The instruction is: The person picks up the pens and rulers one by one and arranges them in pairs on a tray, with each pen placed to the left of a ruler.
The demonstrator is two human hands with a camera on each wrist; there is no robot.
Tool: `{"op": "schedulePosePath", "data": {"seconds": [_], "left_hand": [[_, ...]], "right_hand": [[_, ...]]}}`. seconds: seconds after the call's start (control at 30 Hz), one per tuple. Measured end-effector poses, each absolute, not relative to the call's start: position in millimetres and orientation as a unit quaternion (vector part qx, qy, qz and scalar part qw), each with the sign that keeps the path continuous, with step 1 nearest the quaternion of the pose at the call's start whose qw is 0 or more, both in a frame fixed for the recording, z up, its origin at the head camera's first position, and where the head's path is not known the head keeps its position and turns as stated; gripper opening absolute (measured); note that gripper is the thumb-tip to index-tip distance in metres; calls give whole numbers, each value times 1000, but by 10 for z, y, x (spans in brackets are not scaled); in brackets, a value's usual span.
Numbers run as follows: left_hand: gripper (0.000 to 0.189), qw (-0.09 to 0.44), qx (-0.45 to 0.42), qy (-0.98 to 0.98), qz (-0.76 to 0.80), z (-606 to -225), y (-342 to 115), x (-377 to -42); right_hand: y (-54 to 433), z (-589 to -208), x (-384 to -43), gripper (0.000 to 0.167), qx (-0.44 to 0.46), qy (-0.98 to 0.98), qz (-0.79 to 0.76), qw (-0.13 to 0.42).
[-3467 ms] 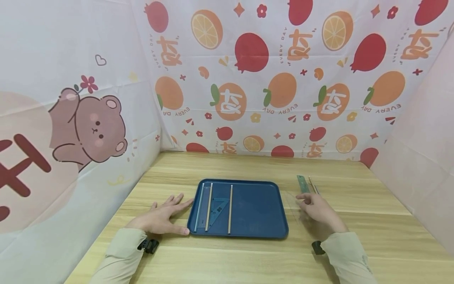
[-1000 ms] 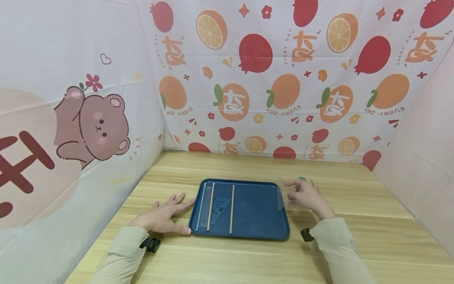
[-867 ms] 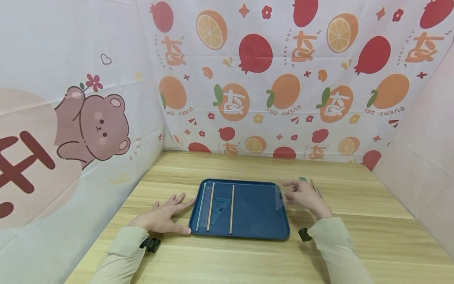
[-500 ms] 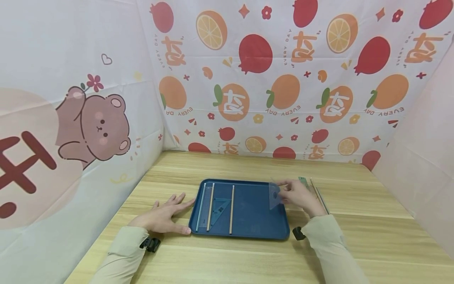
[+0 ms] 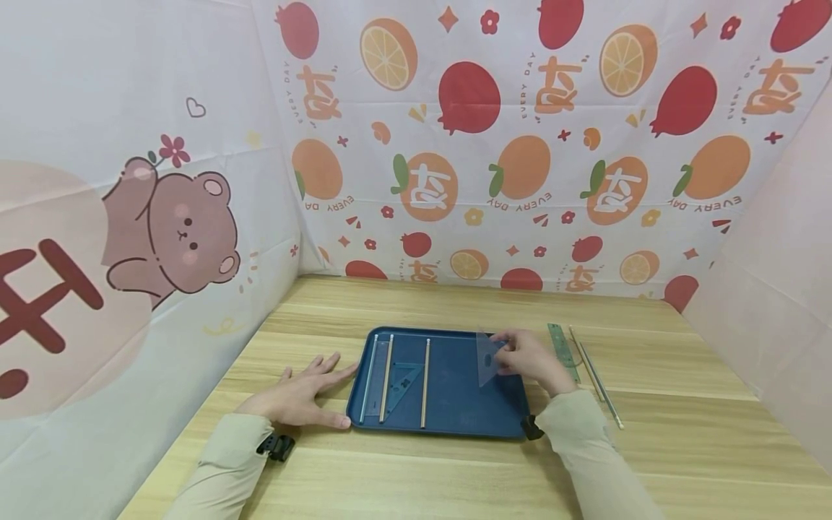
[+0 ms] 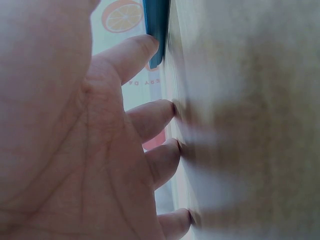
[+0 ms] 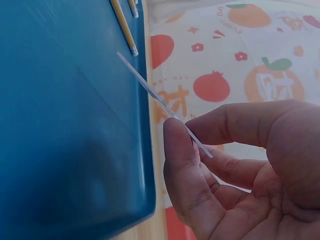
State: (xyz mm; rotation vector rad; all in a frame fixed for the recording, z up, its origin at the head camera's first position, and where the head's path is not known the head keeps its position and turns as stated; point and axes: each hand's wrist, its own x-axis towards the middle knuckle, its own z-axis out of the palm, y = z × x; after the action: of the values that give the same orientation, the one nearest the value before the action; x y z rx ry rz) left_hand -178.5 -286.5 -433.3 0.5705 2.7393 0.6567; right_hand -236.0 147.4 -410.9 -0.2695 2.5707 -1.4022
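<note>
Between thumb and fingers, my right hand (image 5: 528, 359) pinches a clear set square (image 5: 486, 359) above the right part of the blue tray (image 5: 468, 404). Seen edge-on in the right wrist view, the set square (image 7: 145, 86) is a thin pale strip. My left hand (image 5: 295, 397) lies spread on the table, its thumb and index finger at the tray's left rim. In the tray lie a blue pencil (image 5: 367, 379), a clear ruler (image 5: 375, 383), a wooden pencil (image 5: 386, 379), a blue set square (image 5: 404, 383) and another wooden pencil (image 5: 425, 383).
Right of the tray, a green ruler (image 5: 562, 350) lies on the wooden table (image 5: 416, 477) beside a wooden pencil (image 5: 586, 365) and a blue-grey pencil (image 5: 601, 386). A printed cloth (image 5: 416, 108) stands behind, with more cloth at both sides.
My right hand has picked up the clear set square from right of the tray and carried it left over the tray. My left hand stays at the rim.
</note>
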Motion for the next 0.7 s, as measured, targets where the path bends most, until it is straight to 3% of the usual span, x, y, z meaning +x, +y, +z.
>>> {"op": "schedulePosePath", "data": {"seconds": [0.7], "left_hand": [[105,136,196,945,225,-4327,-2865,-1788]], "right_hand": [[1210,-4224,-2449,42,-83,872,-470,113]]}}
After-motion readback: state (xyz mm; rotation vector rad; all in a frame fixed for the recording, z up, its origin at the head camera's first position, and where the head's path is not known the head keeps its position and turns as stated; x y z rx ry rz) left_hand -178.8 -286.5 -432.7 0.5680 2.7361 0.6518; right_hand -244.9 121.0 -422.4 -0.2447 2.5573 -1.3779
